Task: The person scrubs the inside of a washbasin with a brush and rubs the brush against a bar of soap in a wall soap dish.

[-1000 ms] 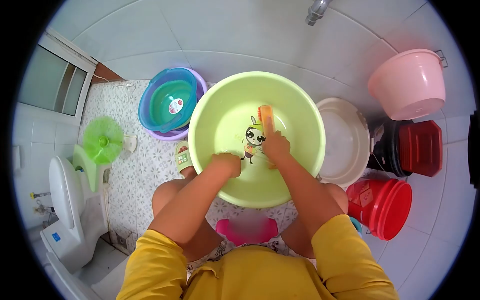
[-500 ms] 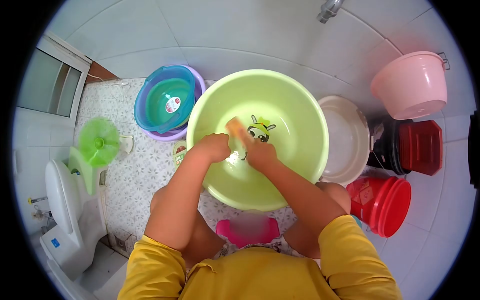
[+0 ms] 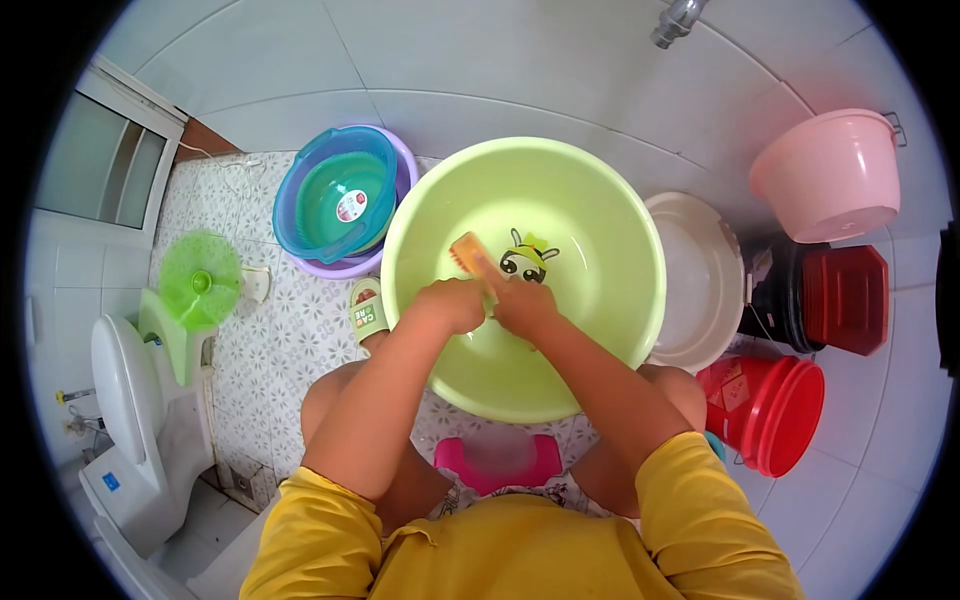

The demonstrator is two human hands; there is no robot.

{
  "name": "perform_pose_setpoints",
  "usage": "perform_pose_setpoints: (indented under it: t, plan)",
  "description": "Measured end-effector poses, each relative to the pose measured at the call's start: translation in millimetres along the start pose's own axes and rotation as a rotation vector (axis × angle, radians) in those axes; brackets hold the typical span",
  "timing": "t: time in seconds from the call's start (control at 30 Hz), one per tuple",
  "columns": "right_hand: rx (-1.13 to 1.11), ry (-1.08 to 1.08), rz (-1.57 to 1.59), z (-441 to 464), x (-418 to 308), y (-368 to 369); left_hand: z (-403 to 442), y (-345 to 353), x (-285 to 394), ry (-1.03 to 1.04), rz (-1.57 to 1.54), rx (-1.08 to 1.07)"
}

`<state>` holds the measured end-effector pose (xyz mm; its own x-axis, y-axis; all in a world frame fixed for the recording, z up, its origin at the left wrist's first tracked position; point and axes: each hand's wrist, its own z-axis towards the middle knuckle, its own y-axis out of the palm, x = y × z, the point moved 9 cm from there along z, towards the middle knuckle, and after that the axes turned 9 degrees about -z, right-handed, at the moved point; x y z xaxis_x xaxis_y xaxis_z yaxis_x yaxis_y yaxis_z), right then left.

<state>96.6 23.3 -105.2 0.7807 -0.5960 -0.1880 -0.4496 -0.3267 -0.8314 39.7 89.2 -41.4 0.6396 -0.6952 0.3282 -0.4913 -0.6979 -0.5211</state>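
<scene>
My right hand (image 3: 525, 308) is closed around the handle of an orange scrubbing brush (image 3: 475, 256). The brush head points up and to the left, bristles facing left. Just beside it, my left hand (image 3: 455, 303) is closed; whatever it may hold is hidden by the fingers. Both hands are over the inside of a large pale green basin (image 3: 610, 200), close together. A cartoon face with ears (image 3: 523, 262) is printed on the basin's bottom, partly behind the brush and right hand.
Nested blue and purple basins (image 3: 335, 190) stand left of the green one. To the right are a white basin (image 3: 700, 285), red buckets (image 3: 765, 415) and a hanging pink bucket (image 3: 835, 180). A pink stool (image 3: 500, 462), toilet (image 3: 125, 390) and wall tap (image 3: 677, 22) are also visible.
My left hand has moved right and slightly down, closing the gap to my right hand. The brush stays in my right hand, its blur gone. The view has shifted slightly.
</scene>
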Motion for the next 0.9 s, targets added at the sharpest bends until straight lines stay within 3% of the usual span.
perform_pose_setpoints:
  t: [0.07, 0.13, 0.23, 0.27, 0.3, 0.33, 0.43, 0.5, 0.63, 0.7, 0.9]
  plan:
    - [-0.093, -0.07, 0.102, -9.6, -14.3, -4.4, 18.4, 19.7, -9.5, 0.035, -0.04, -0.014]
    - [-0.048, -0.073, 0.184, -14.4, -8.4, -22.3, 29.8, 28.2, -8.7, 0.072, -0.085, -0.022]
    - [0.198, -0.003, 0.158, -29.6, 30.4, -85.9, 42.2, 36.6, -9.5, -0.015, -0.08, -0.02]
    - [0.306, 0.025, 0.174, -37.7, 42.2, -107.9, 46.3, 32.7, -19.6, -0.128, -0.151, 0.117]
    - [0.225, 0.058, 0.149, -48.0, 46.8, -119.8, 38.9, 24.5, -26.3, -0.243, -0.219, 0.254]
    - [0.227, 0.054, 0.149, -52.5, 45.5, -121.0, 35.1, 26.6, -21.5, -0.245, -0.221, 0.257]
    - [0.062, 0.018, 0.026, -68.1, 28.2, -94.5, 28.4, 37.9, -4.6, -0.285, -0.318, 0.274]
    - [-0.266, 0.029, 0.068, -74.0, 16.5, -52.6, 36.7, 43.1, 4.6, -0.241, -0.299, 0.479]
    - [-0.26, 0.038, 0.003, -76.6, 8.8, -12.0, 51.2, 56.8, 10.9, -0.214, -0.249, 0.503]
    - [-0.424, 0.081, -0.042, -75.3, 18.0, 11.1, 54.6, 56.0, 8.4, -0.221, -0.251, 0.479]
    - [-0.363, 0.19, -0.012, -60.2, 43.2, 47.5, 34.0, 41.5, -25.5, -0.261, -0.206, 0.467]
